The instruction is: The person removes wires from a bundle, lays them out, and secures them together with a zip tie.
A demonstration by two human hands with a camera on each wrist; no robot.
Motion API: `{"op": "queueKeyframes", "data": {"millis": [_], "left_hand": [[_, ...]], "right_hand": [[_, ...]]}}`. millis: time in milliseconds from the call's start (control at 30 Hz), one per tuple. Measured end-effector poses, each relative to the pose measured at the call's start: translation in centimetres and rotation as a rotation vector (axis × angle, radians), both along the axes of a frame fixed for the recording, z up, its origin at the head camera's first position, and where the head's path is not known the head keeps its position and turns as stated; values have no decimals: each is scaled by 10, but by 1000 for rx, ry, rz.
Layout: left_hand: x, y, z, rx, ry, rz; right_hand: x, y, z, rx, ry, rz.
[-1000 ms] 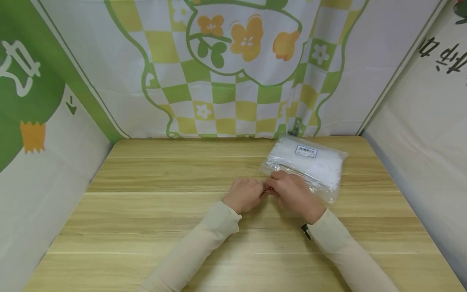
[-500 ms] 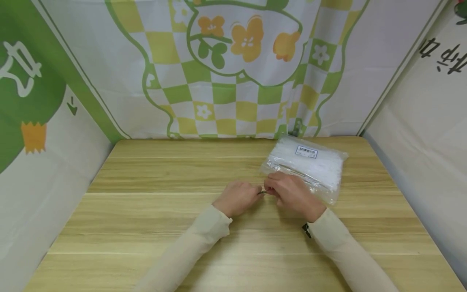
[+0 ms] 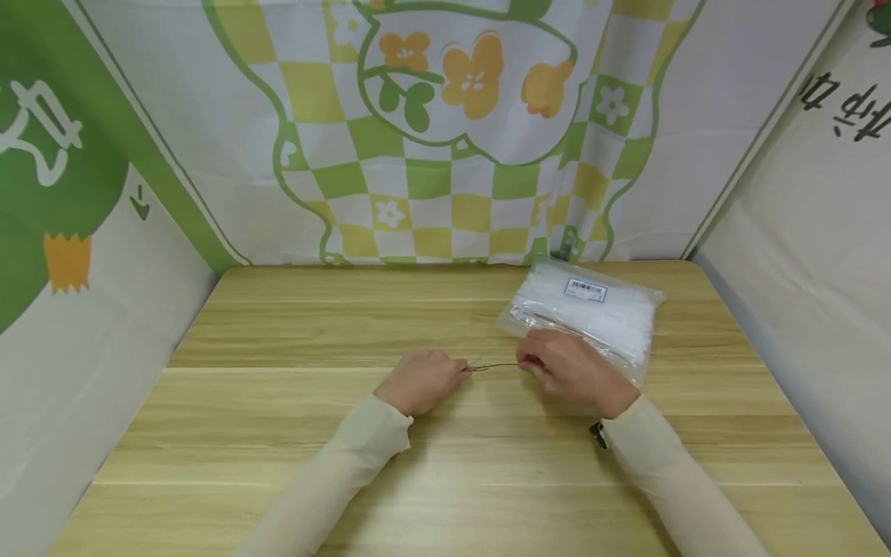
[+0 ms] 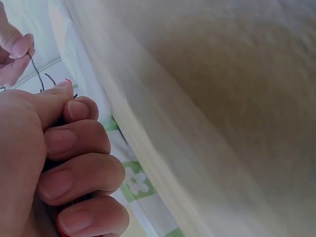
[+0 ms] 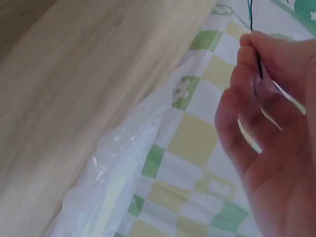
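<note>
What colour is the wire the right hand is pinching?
The wire looks black; the right wrist view shows it best.

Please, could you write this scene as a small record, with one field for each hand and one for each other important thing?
Left hand: curled round thin dark and red wire-like strands, whose ends stick out by the thumb
Right hand: pinches one thin dark wire-like strand near its end
Between hands: that single strand, nearly straight
Bag: clear flat plastic bag with white contents, barcode label on top; contact with the right hand cannot be told
Surface: light wood-grain table
Behind: white fabric backdrop with green and yellow checks
</note>
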State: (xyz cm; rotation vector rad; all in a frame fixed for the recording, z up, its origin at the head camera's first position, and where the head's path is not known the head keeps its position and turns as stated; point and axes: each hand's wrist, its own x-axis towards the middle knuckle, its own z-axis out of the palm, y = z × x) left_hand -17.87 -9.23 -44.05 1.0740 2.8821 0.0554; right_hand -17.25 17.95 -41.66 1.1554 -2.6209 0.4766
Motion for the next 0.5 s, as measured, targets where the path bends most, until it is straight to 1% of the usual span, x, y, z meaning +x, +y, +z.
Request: {"op": "queueKeyframes", "data": {"millis": [67,133,233,333,500], "left_hand": [[1,-1,2,-8,-4,18],[1,-2,3,3,-10,24],[2,0,6,32,-15,14],[1,1,9,53,-17,-8],[0,-5,14,64,-42,-19]], "right_hand": [[0,-3,-1,-4,-27,13],[-1,-5,-2,-5,-34,24],[-1,-5,-2,-21,-7,11],[-2,-5,-1,-33,38,5],[-6,-1,2,-30,111,48]]}}
